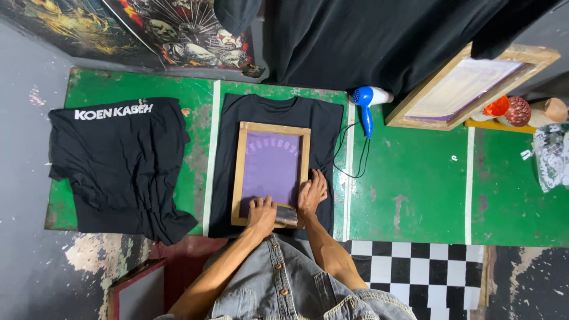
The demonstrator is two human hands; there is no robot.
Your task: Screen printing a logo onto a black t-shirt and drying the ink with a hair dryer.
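At frame centre, the left hand [261, 211] grips a squeegee [285, 214] on the purple mesh of a wooden screen frame [271, 169]; the right hand [312, 192] presses flat, fingers spread, on the frame's lower right rail, above a black shirt [323, 127] on the green tabletop [415, 184].

Faded denim garment, metal buttons, bare forearms

Left hand [261, 211] grips a squeegee [285, 215] on the purple screen [271, 166]; right hand [312, 192] presses its wooden frame [306, 155].

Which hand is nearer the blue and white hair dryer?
Right. The right hand lies flat on the wooden frame's right edge, below-left of the hair dryer; the left hand grips the squeegee, farther left.
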